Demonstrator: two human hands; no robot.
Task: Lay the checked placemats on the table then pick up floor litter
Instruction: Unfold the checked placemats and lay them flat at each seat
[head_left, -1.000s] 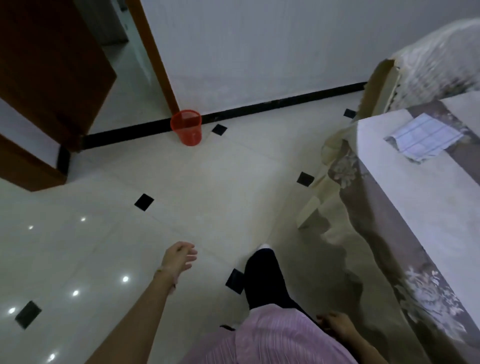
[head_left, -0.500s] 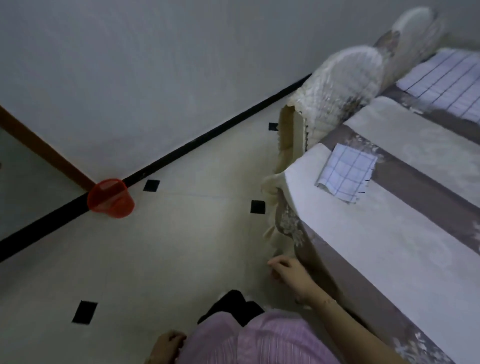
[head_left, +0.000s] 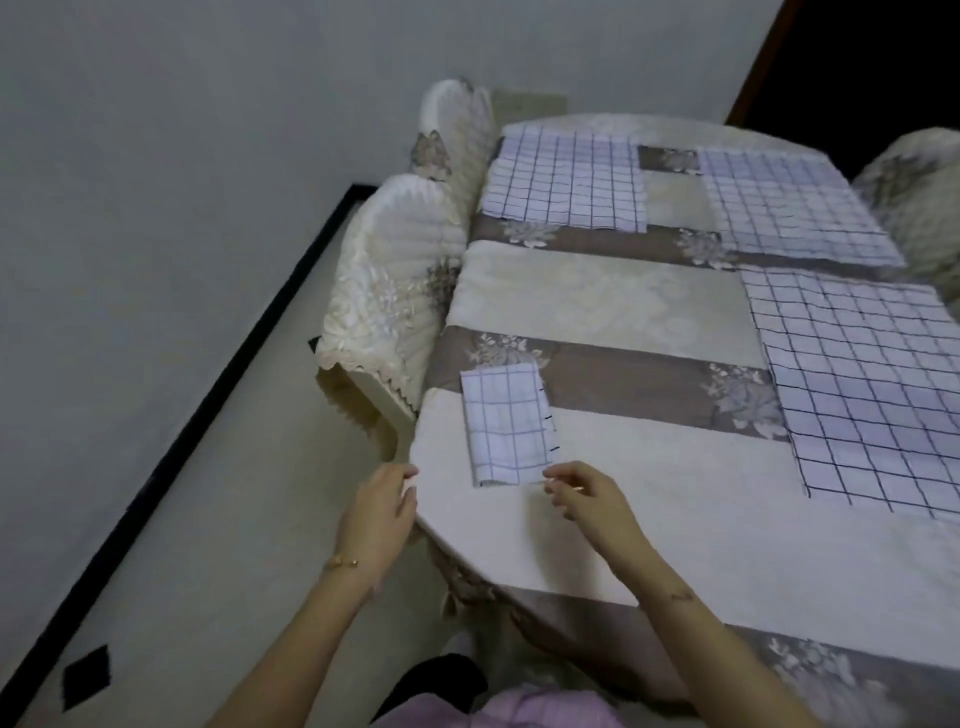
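Small folded placemat (head_left: 506, 423), white with dark checks, flat on the worktop (head_left: 675, 519), three spread placemats (head_left: 857, 384) beyond it. Left hand (head_left: 382, 506) relaxed left of it; right hand (head_left: 587, 491) loosely curled at its near corner, grip unclear.

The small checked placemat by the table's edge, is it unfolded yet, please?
No, the small checked placemat lies folded, its layered edges visible along its right side.

Two chairs in cream quilted covers stand side by side on the left, the near chair (head_left: 395, 291) in front of the far chair (head_left: 457, 130). A third chair (head_left: 914, 208) shows at the right edge. A plain grey wall (head_left: 182, 130) meets the pale floor (head_left: 234, 519) at a black skirting (head_left: 203, 400). The floor has a black diamond tile (head_left: 85, 675). A dark doorway (head_left: 857, 67) is at top right.
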